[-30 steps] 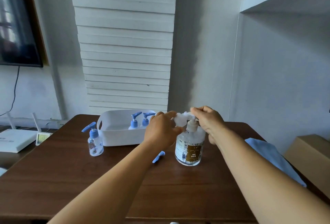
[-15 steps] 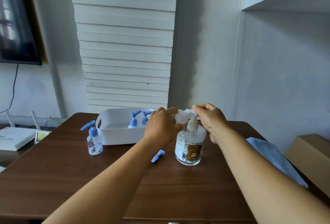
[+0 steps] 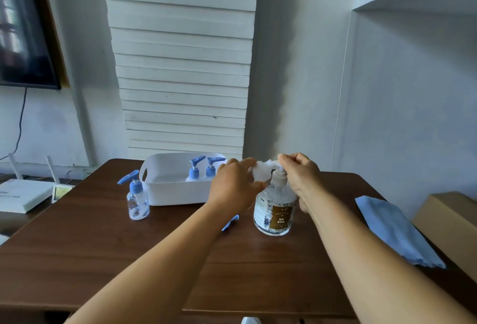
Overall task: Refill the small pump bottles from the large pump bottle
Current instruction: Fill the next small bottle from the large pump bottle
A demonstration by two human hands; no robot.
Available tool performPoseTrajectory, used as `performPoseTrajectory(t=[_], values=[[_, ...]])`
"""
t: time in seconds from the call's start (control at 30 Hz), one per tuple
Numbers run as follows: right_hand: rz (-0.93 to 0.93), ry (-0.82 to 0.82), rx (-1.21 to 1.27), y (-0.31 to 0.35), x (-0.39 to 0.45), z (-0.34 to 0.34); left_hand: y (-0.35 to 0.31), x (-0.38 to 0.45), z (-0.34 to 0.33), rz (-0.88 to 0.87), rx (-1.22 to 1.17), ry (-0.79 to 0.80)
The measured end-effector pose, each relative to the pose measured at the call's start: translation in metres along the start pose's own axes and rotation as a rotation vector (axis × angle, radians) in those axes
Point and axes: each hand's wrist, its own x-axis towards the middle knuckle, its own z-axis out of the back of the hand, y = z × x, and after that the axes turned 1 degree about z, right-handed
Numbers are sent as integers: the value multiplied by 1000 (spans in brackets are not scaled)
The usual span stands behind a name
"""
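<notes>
Fingers (image 3: 289, 159) pinch the large pump bottle's (image 3: 275, 210) head; left hand (image 3: 236, 187) hides a small bottle (image 3: 260, 174)

Folded blue cloth (image 3: 395, 230) at three o'clock on wooden table (image 3: 103, 259); cardboard box (image 3: 451, 220) beyond; dark screen (image 3: 23, 39) at ten.

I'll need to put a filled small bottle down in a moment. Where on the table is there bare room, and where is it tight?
Bare wood lies along the table's near edge, left of the left forearm, in front of the small bottle. Another patch lies between the large pump bottle and the blue cloth. It is tight between the white basket and both hands.
</notes>
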Motion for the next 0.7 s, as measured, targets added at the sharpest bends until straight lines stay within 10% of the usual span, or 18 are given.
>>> performPoseTrajectory(t=[0.7], values=[[20,-48,38,-7,4,-3,-1,1,1,-2,6,5]])
